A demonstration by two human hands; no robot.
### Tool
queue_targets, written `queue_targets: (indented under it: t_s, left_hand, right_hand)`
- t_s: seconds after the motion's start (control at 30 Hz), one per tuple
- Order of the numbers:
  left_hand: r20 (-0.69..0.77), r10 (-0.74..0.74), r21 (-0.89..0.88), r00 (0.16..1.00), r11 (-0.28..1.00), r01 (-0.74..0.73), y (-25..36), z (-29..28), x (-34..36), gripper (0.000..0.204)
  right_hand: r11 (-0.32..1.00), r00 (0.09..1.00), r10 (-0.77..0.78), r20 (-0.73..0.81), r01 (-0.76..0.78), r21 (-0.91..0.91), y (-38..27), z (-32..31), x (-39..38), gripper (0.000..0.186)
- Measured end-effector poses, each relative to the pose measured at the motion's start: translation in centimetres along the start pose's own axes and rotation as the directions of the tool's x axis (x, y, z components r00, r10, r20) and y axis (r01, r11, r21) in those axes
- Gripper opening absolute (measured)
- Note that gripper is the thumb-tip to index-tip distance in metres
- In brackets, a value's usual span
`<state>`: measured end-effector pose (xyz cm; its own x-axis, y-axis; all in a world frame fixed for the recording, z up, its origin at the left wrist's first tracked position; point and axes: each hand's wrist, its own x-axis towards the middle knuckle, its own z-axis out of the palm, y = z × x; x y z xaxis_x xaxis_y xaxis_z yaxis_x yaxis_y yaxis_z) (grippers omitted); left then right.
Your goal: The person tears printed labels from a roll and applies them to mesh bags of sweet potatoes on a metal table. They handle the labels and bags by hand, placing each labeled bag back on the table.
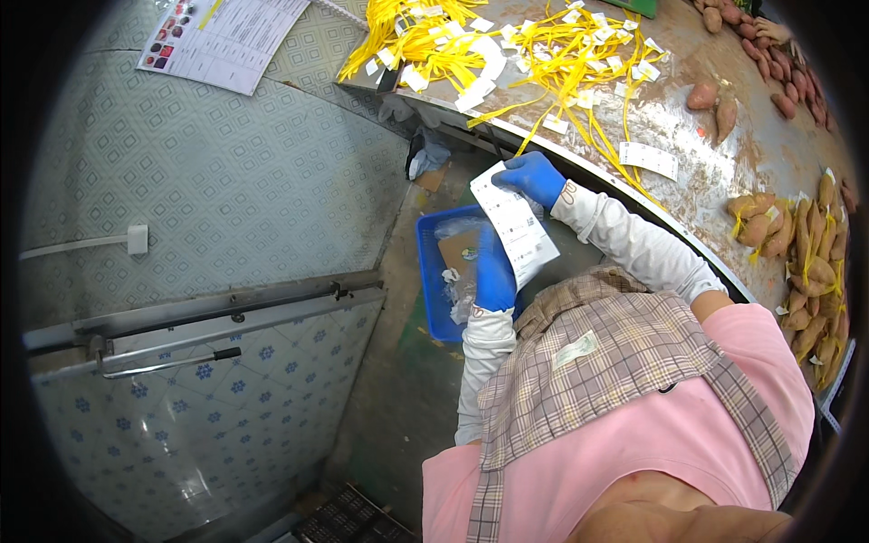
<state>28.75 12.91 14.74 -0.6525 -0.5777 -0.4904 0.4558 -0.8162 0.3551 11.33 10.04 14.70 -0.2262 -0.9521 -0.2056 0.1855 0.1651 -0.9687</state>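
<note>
In my gloved hands is a stack of white label sheets (513, 231), held at a slant beside the metal table (688, 190). My right hand (536, 179), in a blue glove, pinches the upper end with the thumb on top. My left hand (495, 276), also blue-gloved, grips the lower left edge, its fingertips partly hidden behind the sheets. Below them sits a blue plastic basket (433, 290) with cardboard and clear plastic in it. Tangled yellow straps with white tags (566, 63) lie on the table above my hands.
Loose sweet potatoes (701, 95) and netted bags of them (810, 271) lie on the table at right. Another person's hand (772, 32) is at top right. A printed sheet (217, 50) hangs top left. A metal rail with handle (172, 362) runs along the left. A black crate (348, 520) sits below.
</note>
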Motion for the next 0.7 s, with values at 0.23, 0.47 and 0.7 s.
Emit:
queue_targets:
  t_s: [0.23, 0.47, 0.7]
  left_hand:
    - [-0.093, 0.139, 0.290, 0.986, 0.951, -0.107, -0.9, -0.7, 0.5, 0.040]
    - [-0.094, 0.188, 0.441, 0.978, 0.888, -0.129, -1.2, -0.2, 0.3, 0.033]
    - [-0.101, 0.150, 0.426, 0.984, 0.900, -0.093, -1.3, -1.1, 1.1, 0.034]
  right_hand:
    - [0.996, 1.000, -0.021, -0.004, 0.021, -0.090, 0.1, -0.4, 0.2, 0.029]
    - [0.995, 0.998, -0.004, -0.065, -0.003, -0.101, 0.0, 0.0, 0.0, 0.028]
    - [0.976, 0.998, -0.016, -0.067, 0.001, -0.217, -0.3, -0.1, 0.0, 0.028]
